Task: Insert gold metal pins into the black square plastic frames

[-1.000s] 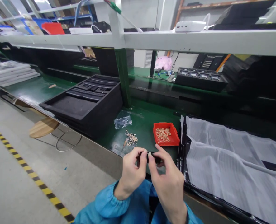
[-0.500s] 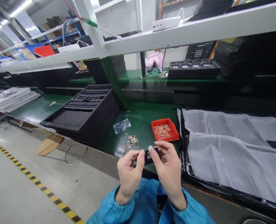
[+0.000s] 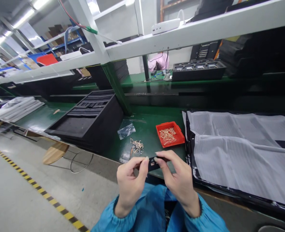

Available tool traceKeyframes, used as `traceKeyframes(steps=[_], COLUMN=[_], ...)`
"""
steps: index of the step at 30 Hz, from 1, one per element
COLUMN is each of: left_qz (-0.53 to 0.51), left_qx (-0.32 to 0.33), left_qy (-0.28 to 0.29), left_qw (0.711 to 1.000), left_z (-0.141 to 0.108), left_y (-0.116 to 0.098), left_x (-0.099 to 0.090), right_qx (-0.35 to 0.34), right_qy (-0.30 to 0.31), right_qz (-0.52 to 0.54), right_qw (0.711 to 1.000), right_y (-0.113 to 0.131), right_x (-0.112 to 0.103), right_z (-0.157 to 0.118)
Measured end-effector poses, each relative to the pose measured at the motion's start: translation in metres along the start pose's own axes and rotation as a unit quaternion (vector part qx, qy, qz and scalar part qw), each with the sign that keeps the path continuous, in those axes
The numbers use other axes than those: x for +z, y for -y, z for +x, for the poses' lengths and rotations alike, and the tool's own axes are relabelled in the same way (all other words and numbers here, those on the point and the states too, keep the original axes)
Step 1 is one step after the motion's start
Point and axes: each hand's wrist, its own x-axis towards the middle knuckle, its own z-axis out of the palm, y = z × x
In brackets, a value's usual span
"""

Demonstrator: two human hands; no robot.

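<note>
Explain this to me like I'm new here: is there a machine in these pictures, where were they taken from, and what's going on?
No robot here: these are a person's two bare hands, in blue sleeves. There is just one viewpoint, a camera worn on the person's head, looking forward and down.

The left hand and right hand pinch a small black part between them. It has an opening in it; finer detail is too small to tell.

Beyond them on the green worktop is a red tray holding thin, pale pieces. To its left lie a loose pile of small pieces and a clear plastic bag. Further left stands a black compartmented tray; at the right is wrinkled whitish sheeting.
</note>
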Motion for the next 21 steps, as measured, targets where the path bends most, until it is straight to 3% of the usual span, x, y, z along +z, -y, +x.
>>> traceKeyframes(steps=[4, 6, 8, 10, 13, 21], left_qz=[0.055, 0.06, 0.067, 0.069, 0.063, 0.046], left_qx=[0.22, 0.332, 0.392, 0.412, 0.417, 0.426], left_qy=[0.014, -0.008, -0.034, -0.037, -0.039, -0.037], left_qw=[0.974, 0.941, 0.917, 0.908, 0.906, 0.903], left_z=[0.004, 0.005, 0.005, 0.004, 0.005, 0.004], left_y=[-0.003, -0.003, -0.002, -0.003, -0.006, -0.013], left_x=[-0.006, -0.009, -0.011, -0.013, -0.016, -0.021], right_qx=[0.059, 0.012, -0.067, -0.134, -0.161, -0.266], right_qy=[-0.031, -0.044, -0.062, -0.082, -0.102, -0.072], right_qz=[0.086, 0.113, 0.132, 0.138, 0.107, -0.01], right_qw=[0.994, 0.992, 0.987, 0.978, 0.976, 0.961], right_y=[0.007, 0.009, 0.008, 0.006, 0.002, 0.002], right_x=[-0.002, -0.003, -0.004, -0.005, -0.007, -0.018], right_z=[-0.001, -0.004, -0.008, -0.012, -0.016, -0.017])
